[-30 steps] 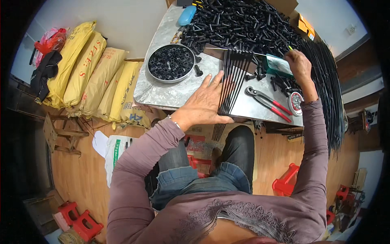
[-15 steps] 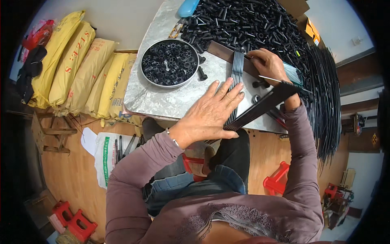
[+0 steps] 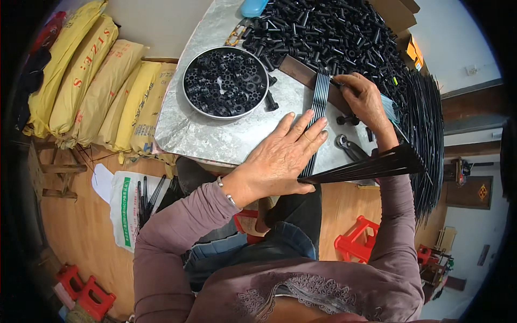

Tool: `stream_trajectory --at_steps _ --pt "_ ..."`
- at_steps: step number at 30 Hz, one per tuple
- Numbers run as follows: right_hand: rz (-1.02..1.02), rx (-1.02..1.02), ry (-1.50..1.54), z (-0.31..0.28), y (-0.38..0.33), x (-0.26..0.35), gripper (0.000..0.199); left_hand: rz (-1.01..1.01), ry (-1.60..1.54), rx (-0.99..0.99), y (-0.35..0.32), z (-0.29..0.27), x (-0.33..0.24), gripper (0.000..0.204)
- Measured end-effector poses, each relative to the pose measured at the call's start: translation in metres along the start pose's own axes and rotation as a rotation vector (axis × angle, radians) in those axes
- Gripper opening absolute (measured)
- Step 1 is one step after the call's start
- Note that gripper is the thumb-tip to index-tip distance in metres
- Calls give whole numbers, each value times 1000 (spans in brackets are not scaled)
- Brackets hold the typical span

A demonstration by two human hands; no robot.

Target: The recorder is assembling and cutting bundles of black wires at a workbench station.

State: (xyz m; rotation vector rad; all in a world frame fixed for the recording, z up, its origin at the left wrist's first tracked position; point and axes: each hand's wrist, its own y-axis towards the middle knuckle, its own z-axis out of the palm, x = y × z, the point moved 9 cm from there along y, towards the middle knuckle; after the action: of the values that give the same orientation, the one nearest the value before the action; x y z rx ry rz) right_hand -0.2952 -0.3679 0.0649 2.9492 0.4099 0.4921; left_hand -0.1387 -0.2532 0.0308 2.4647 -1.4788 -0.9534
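A row of thin black rods (image 3: 321, 94) lies side by side, its far end resting on a brown metal bar (image 3: 297, 70). My left hand (image 3: 288, 145) lies over the near part of this row, fingers stretched out. From beside its thumb a fan of black rods (image 3: 371, 166) slants right, passing over my right forearm. My right hand (image 3: 365, 99) is at the rods' far end, thumb and fingers pinched together around something small and dark that I cannot make out. Pliers-like dark handles (image 3: 353, 149) and a black plastic fitting (image 3: 348, 120) lie near my right wrist.
A round metal bowl (image 3: 186, 89) full of small black ribbed parts stands at left on the grey table (image 3: 199, 141). Black tubular fittings (image 3: 323, 35) heap up at the back. Long black rods (image 3: 431, 140) hang over the right edge. Yellow sacks (image 3: 97, 81) and red stools (image 3: 355, 239) stand around.
The fan of rods has swung lower and nearer to me, uncovering the dark handles. My right hand still pinches at the rods' far end. My left hand stays on the row. The whole view has shifted slightly.
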Motion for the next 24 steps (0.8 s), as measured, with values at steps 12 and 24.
stream_trajectory --at_steps 12,24 --pt "-2 -29 49 -2 0 3 27 1 16 13 1 0 -1 90" --pt "5 -26 50 -1 1 2 28 4 11 8 0 1 -1 91"
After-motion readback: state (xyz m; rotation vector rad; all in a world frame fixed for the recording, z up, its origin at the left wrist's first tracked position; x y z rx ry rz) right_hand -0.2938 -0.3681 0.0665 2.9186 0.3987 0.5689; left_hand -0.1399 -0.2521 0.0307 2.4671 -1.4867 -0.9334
